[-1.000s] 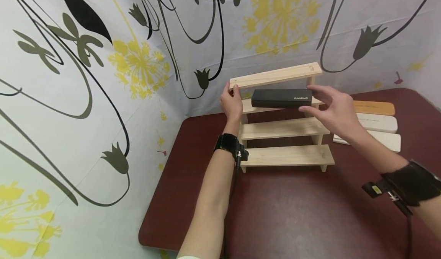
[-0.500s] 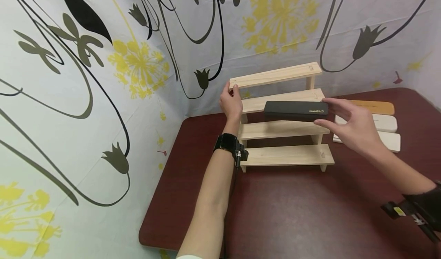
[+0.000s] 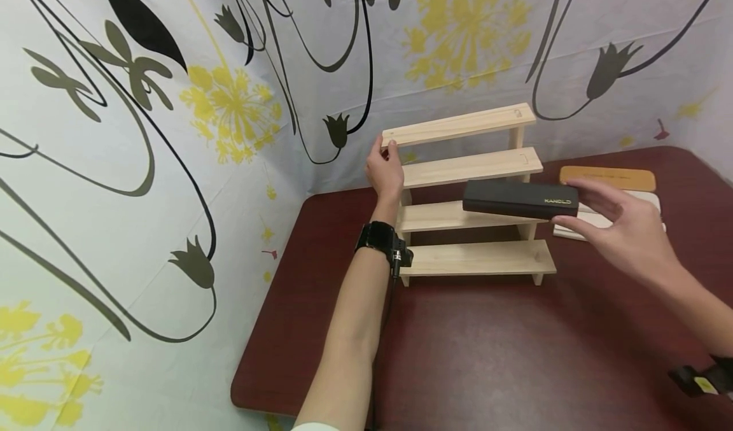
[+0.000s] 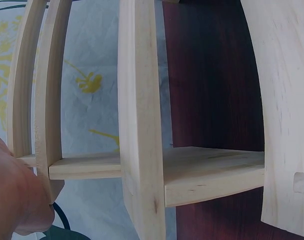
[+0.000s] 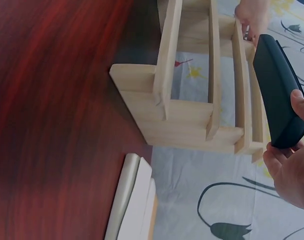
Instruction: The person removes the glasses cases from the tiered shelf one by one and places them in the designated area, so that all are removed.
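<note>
A four-tiered shelf rack (image 3: 478, 259) of pale bare wood stands on the table. My left hand (image 3: 385, 175) holds the left end of its top board; the left wrist view shows that hand (image 4: 17, 195) at the edge of the picture, against the upper boards. My right hand (image 3: 632, 227) pinches the right end of a long black glasses case (image 3: 515, 198) with gold lettering, thumb below and fingers above. The case is held in front of the rack, overlapping the second tier from the bottom in the head view. All the boards are bare.
Right of the rack, on the dark red table (image 3: 481, 354), lie an orange-brown case (image 3: 607, 176) and white cases (image 3: 564, 232), partly behind my right hand. A flower-printed cloth (image 3: 258, 163) hangs behind and to the left.
My right hand has drawn the black glasses case out from under the top board, moving right, down and toward me. My left hand stays on the rack.
</note>
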Action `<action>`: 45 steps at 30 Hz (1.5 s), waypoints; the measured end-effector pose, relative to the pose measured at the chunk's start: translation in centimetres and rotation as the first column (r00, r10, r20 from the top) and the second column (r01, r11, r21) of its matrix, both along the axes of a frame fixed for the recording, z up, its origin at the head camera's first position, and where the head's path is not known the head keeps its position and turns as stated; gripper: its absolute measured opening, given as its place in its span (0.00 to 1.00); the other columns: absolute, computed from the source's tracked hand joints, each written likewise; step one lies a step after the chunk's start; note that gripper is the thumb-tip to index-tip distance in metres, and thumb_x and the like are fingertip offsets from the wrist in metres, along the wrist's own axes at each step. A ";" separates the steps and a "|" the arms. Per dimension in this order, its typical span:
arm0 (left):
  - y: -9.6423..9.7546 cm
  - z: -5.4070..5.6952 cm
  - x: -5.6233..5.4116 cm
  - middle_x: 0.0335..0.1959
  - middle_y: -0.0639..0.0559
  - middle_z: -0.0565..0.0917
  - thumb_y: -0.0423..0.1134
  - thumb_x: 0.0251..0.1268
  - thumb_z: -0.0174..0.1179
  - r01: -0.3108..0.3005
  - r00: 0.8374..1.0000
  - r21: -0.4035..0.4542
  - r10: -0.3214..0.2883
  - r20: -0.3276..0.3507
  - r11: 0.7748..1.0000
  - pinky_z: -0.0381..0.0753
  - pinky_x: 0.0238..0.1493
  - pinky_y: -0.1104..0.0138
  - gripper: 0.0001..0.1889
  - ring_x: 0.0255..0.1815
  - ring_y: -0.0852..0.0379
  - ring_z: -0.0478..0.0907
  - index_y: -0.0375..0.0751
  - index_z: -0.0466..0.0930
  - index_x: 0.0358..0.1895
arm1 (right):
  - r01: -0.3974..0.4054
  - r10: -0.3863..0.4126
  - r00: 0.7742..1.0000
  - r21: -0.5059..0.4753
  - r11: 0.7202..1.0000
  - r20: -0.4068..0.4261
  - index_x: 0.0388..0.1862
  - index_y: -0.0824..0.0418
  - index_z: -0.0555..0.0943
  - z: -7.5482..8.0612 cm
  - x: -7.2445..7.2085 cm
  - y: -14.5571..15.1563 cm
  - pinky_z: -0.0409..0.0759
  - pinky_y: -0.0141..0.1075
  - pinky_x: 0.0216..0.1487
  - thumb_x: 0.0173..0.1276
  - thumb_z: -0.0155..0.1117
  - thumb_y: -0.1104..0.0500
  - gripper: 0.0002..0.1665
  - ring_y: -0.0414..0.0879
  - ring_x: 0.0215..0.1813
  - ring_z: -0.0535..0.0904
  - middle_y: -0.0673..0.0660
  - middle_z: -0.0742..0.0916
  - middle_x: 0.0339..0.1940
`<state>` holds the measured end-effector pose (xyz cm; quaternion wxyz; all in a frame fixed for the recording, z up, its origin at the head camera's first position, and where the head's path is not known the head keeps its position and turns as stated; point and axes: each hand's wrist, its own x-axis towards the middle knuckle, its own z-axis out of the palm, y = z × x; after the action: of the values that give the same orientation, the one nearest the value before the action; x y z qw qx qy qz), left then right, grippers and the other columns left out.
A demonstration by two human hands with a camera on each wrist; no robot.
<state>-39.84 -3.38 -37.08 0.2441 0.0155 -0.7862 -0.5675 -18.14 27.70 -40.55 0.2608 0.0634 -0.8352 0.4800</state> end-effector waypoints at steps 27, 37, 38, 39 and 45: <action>-0.1 0.2 0.1 0.68 0.48 0.82 0.46 0.86 0.55 -0.003 1.000 -0.020 0.003 -0.006 1.000 0.80 0.63 0.65 0.24 0.65 0.55 0.81 0.45 0.73 0.78 | 0.053 -0.052 0.999 -0.188 0.981 0.010 0.70 0.60 0.83 -3.9 2.7 5.6 0.73 0.12 0.51 0.57 0.79 0.79 0.41 0.18 0.56 0.80 0.25 0.86 0.50; -0.1 0.1 0.0 0.68 0.48 0.83 0.46 0.86 0.55 -0.005 1.000 -0.030 0.005 -0.013 1.000 0.80 0.64 0.64 0.25 0.64 0.55 0.82 0.43 0.74 0.78 | 0.058 -0.058 0.998 -0.247 0.967 0.009 0.67 0.51 0.82 -5.9 3.4 7.3 0.72 0.12 0.51 0.61 0.73 0.81 0.40 0.18 0.54 0.81 0.26 0.86 0.50; -0.1 0.0 0.0 0.68 0.48 0.83 0.46 0.86 0.55 -0.005 1.000 -0.030 0.005 -0.015 1.000 0.80 0.63 0.64 0.25 0.64 0.54 0.82 0.43 0.74 0.78 | 0.062 -0.062 0.998 -0.253 0.965 0.006 0.67 0.52 0.83 -6.0 3.5 7.4 0.72 0.12 0.51 0.61 0.72 0.82 0.40 0.18 0.53 0.81 0.26 0.86 0.50; -0.1 0.0 0.0 0.68 0.48 0.83 0.46 0.86 0.55 -0.006 1.000 -0.030 0.006 -0.015 1.000 0.80 0.63 0.64 0.24 0.64 0.55 0.82 0.43 0.74 0.78 | 0.064 -0.066 0.998 -0.260 0.964 0.003 0.67 0.52 0.83 -6.2 3.5 7.5 0.73 0.13 0.51 0.61 0.72 0.82 0.39 0.18 0.53 0.81 0.26 0.86 0.50; -0.1 0.0 0.0 0.67 0.48 0.84 0.46 0.86 0.55 -0.010 1.000 -0.027 0.010 -0.016 1.000 0.80 0.63 0.65 0.24 0.63 0.55 0.83 0.43 0.74 0.77 | 0.128 -0.126 0.992 -0.230 0.965 0.024 0.70 0.52 0.82 -7.2 4.0 8.3 0.71 0.12 0.52 0.64 0.73 0.78 0.38 0.16 0.52 0.79 0.26 0.83 0.50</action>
<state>-39.87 -3.44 -37.04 0.2534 0.0117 -0.7916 -0.5559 -14.13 35.96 -47.71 0.2926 -0.0231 -0.7771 0.5567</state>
